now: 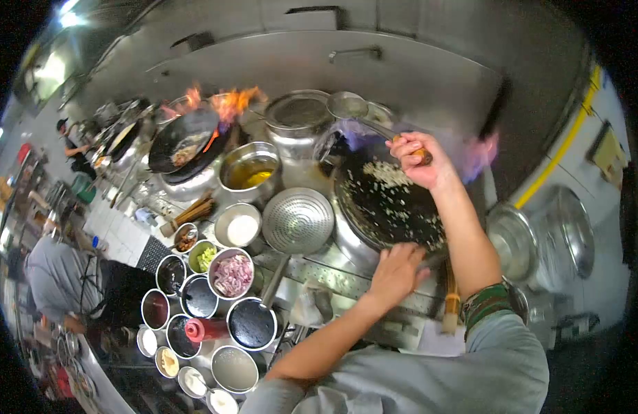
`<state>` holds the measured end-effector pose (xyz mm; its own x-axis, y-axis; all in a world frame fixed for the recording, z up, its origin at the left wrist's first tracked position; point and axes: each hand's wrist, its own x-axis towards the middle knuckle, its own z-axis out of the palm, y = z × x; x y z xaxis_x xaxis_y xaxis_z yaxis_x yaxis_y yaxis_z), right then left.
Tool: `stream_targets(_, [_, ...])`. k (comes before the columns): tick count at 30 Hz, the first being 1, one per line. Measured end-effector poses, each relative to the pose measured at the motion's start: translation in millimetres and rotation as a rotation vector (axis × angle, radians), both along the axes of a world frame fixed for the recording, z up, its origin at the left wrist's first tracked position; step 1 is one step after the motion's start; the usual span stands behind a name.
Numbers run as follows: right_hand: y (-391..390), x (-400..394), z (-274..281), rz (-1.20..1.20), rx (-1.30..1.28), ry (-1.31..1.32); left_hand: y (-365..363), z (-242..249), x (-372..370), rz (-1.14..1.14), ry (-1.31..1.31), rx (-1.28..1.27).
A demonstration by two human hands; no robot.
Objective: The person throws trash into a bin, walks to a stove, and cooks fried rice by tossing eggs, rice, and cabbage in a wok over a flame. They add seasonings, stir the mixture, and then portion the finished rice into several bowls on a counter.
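My right hand (419, 160) is wrapped round the wooden handle of a ladle (348, 106), whose round metal bowl is raised toward the back of the stove. Below it sits a large black wok (360, 207) with small pale chopped pieces (388, 174) scattered inside, most of them heaped at the far side. At the wok's near rim is my left hand (400, 274), palm down with fingers stretched out and thumb apart. Bluish flames (479, 157) rise behind the wok on both sides.
A perforated strainer (298, 221) rests left of the wok, beside a pot of yellow oil (253, 174). Farther left, orange flames (233, 105) lick over a second wok (184, 138). Several bowls, one with chopped onion (232, 274), crowd the near left. Another person (63, 276) stands at left.
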<state>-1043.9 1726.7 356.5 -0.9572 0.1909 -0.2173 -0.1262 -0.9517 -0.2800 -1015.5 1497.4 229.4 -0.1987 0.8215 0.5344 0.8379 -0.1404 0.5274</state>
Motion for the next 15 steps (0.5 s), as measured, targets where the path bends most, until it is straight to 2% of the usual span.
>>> stream_targets(3, [-15, 71, 12, -0.055, 0.104, -0.071, 4, -18, 9, 0.086, 0.023, -0.182])
stream_targets(10, [-38, 222, 15, -0.207, 0.351, -0.363, 6, -36, 0, 0.159, 0.060, -0.131])
stream_targets(13, [-64, 269, 20, -0.327, 0.670, -0.612, 9, -38, 2, 0.168, 0.106, -0.129])
stream_targets(15, [-96, 287, 36, -0.451, 0.779, -0.787, 16, -43, 5, 0.185, 0.136, -0.160])
